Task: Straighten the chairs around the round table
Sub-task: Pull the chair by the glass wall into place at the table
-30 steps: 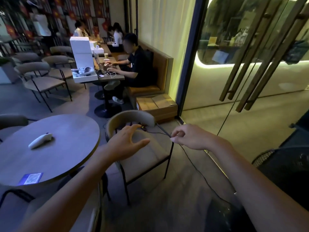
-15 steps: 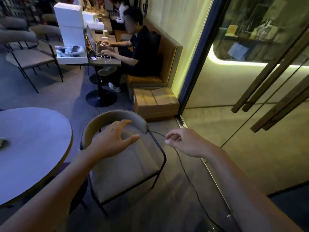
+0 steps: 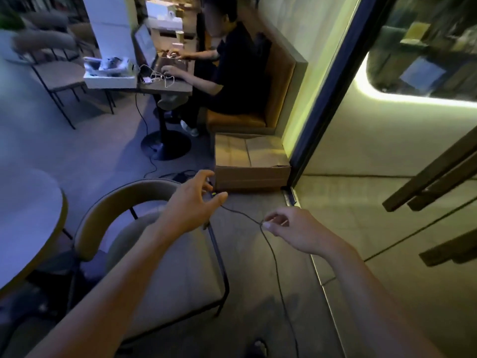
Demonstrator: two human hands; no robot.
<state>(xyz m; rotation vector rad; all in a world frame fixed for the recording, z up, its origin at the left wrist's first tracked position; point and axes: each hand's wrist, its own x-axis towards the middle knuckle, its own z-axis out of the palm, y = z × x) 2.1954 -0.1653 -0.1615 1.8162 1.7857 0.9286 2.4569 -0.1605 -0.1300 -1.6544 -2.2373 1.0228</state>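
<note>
A chair with a curved tan backrest [image 3: 103, 213] and a pale seat [image 3: 175, 267] stands beside the round table [image 3: 28, 210] at the left edge, its back turned towards the table. My left hand [image 3: 193, 202] hovers open, fingers spread, over the right end of the backrest and does not grip it. My right hand [image 3: 289, 228] is to the right of the chair, over the floor, with thumb and fingers pinched on a thin black cable [image 3: 273, 257]. The cable bends at my fingertips and runs down across the floor.
A cardboard box [image 3: 250, 161] sits on the floor just beyond the chair, against a bench where a person [image 3: 232, 73] works at a pedestal table [image 3: 165, 144]. A glass door [image 3: 387, 177] with wooden handles runs along the right. More chairs [image 3: 62, 76] stand far left.
The view has shifted right and down, so the round table slid to the left edge. My left hand reached further over the backrest's right end. The right hand stays pinched at the cable.
</note>
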